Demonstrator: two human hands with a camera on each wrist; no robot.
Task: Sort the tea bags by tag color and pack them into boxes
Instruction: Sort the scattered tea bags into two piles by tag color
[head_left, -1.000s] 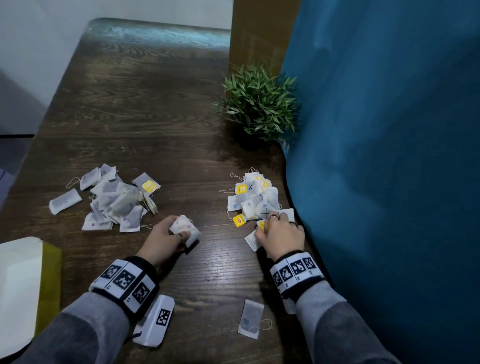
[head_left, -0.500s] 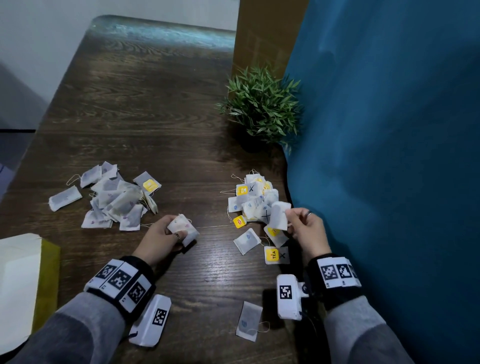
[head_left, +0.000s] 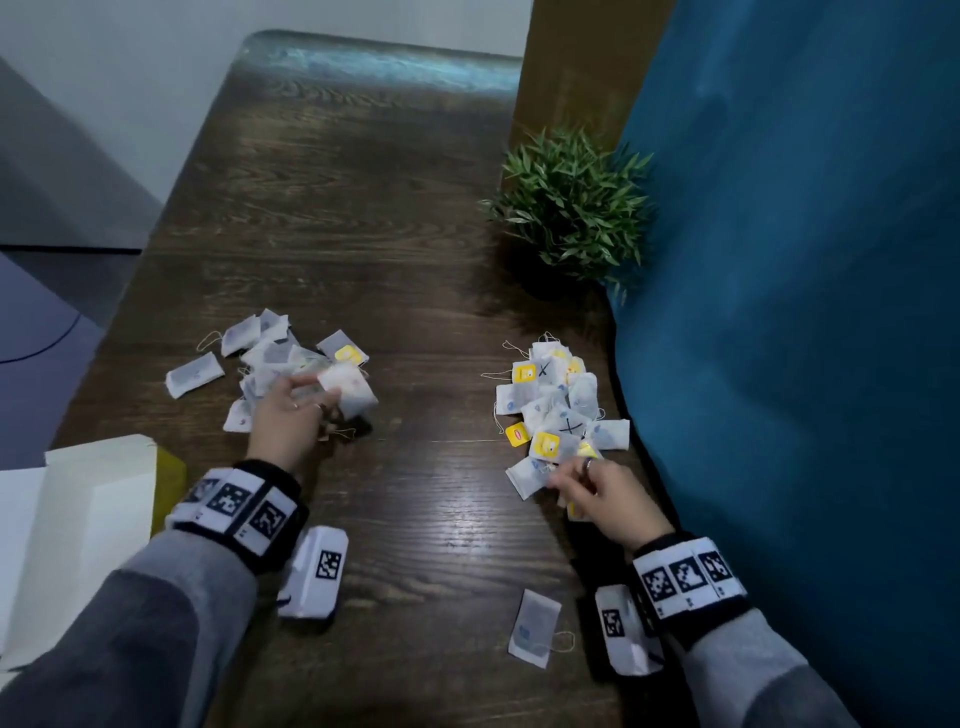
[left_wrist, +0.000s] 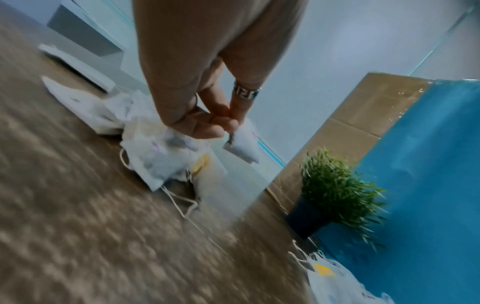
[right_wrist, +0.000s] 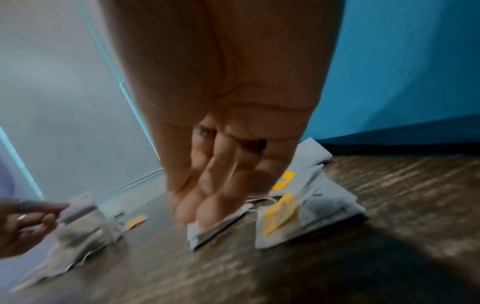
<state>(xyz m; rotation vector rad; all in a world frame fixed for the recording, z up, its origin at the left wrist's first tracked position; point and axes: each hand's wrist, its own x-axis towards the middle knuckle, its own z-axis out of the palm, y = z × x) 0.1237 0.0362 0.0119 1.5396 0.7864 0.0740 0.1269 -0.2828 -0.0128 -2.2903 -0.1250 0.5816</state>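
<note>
The dark wooden table (head_left: 363, 218) carries two separate heaps, which reads as sorting by tag colour: the left pile (head_left: 270, 364) is mostly plain white bags, though one yellow tag (head_left: 348, 354) lies at its edge, and the right pile (head_left: 556, 410), against the blue curtain (head_left: 805, 312), shows several yellow tags. A flattened white box (head_left: 78, 519) waits at the near left edge, probably for packing later; nothing is in it yet. A potted plant (head_left: 571, 208) stands behind the right pile.

The left hand (head_left: 291, 421) hangs over the left pile, pinching a white tea bag (head_left: 348, 392) between thumb and fingertips, likely to drop it there. The right hand (head_left: 597, 493) reaches into the near edge of the right pile, its fingers (right_wrist: 207, 205) pressed together on a bag (right_wrist: 215, 228); motion blur hides whether they grip it. A stray tea bag (head_left: 535, 626) lies alone near the front.

Half a second earlier the left hand sat short of its pile with the same bag, and the right hand held a bag up beside the curtain; it has since come down.
</note>
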